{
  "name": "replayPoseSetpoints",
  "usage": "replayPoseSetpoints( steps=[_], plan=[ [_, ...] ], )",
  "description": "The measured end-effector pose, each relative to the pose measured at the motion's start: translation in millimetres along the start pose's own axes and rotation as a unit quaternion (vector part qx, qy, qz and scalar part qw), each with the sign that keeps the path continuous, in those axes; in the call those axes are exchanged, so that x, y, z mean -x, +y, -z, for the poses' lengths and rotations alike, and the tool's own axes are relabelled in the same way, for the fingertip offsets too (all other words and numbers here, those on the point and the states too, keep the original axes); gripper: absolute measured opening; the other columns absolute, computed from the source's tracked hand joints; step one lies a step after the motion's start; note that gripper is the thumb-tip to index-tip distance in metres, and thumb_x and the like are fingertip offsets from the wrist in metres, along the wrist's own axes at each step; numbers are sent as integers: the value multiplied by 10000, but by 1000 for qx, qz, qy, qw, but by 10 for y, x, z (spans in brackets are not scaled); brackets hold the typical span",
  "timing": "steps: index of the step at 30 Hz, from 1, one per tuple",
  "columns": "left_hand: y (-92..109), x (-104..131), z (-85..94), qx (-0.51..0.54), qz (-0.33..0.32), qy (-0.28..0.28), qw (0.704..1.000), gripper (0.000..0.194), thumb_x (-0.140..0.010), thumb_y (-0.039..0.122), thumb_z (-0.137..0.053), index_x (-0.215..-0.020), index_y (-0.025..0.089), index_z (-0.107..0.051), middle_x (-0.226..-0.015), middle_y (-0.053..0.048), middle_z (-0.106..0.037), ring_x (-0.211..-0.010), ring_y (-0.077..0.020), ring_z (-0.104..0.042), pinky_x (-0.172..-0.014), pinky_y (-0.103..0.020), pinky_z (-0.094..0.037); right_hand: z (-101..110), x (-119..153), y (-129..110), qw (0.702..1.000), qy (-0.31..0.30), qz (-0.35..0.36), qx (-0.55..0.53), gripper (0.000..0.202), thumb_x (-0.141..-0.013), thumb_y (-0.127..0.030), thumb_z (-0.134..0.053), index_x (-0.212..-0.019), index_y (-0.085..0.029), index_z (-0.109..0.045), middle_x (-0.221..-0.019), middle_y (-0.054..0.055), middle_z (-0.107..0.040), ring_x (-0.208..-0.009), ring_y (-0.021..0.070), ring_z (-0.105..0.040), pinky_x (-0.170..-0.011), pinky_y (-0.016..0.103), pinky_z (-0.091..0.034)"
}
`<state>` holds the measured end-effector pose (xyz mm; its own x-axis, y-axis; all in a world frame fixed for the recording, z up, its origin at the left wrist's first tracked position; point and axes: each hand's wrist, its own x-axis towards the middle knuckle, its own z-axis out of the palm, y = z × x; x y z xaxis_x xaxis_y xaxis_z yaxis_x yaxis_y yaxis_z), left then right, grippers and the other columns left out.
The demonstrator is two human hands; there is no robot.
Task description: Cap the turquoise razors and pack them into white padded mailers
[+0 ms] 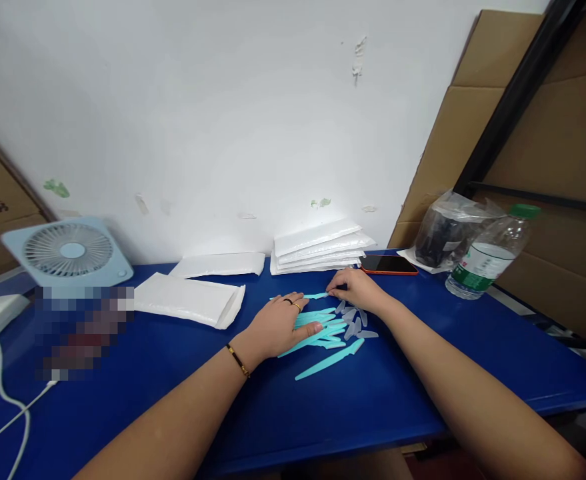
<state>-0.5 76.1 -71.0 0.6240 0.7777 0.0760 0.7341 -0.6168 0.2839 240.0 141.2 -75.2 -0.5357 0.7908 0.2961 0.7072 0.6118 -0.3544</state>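
Note:
Several turquoise eyebrow razors [323,330] lie in a loose pile on the blue table. My left hand [275,327] rests flat over their handles, fingers stretched out and thumb across the pile. Beyond the pile, one razor [315,295] runs from under my left fingertips towards my right hand [355,288]. The right thumb and forefinger pinch a small clear cap at that razor's head; the fingers partly hide it. Several loose clear caps [353,325] are scattered just below my right hand. A single razor [329,360] lies apart, nearer to me.
White padded envelopes [317,250] are stacked by the wall, with two more envelopes [187,300] to the left. An orange-edged phone [389,265], a bagged dark object [440,233] and a green-capped bottle [487,257] stand right. A fan [70,253] and white cable [3,380] are left.

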Motion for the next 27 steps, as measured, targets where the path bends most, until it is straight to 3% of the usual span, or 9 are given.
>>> replayPoseSetpoints(
  steps=[6,9,13,19,23,27],
  plan=[
    [-30,-20,9,24,-31,-19,999,644,-873,604,-250,-1358,191,-346,-1402,-114,-376,-1314,-249,-291,-1074,-434,-192,-125,-55,-52,999,15,24,-29,126,-771,-251,-608,-787,-206,-725,-779,31,-673,-776,159,-593,-707,250,-423],
    [-80,-39,33,32,-23,14,999,503,-911,481,-294,-1314,202,-408,-1353,-92,-441,-1283,-225,-339,-1056,-390,-243,-102,-55,-41,999,17,22,-29,123,-767,-254,-615,-806,-212,-724,-802,31,-673,-786,163,-593,-714,255,-426],
    [-210,-66,79,24,24,80,996,258,-844,329,-468,-1028,217,-610,-1119,-52,-588,-1055,-202,-518,-897,-306,-393,70,17,0,998,-25,24,-50,147,-761,-293,-617,-825,-211,-721,-831,31,-654,-776,157,-589,-713,253,-431],
    [-364,-65,112,52,48,27,997,133,-772,315,-550,-741,216,-633,-796,6,-631,-707,-142,-565,-606,-227,-395,275,132,21,988,-143,17,-62,168,-717,-349,-650,-779,-207,-715,-849,35,-622,-801,170,-567,-707,248,-424],
    [-357,-76,114,11,47,63,997,114,-773,272,-545,-739,208,-633,-770,7,-634,-680,-132,-556,-598,-224,-370,268,137,-2,990,-136,-6,-47,175,-723,-354,-637,-748,-189,-689,-846,40,-618,-786,170,-557,-673,245,-415],
    [-317,-99,127,-21,30,55,998,113,-770,284,-559,-726,214,-637,-753,11,-639,-663,-128,-556,-576,-221,-352,228,127,-16,993,-114,-24,-25,165,-731,-347,-629,-756,-191,-673,-782,25,-626,-700,147,-541,-602,232,-391]
  ],
)
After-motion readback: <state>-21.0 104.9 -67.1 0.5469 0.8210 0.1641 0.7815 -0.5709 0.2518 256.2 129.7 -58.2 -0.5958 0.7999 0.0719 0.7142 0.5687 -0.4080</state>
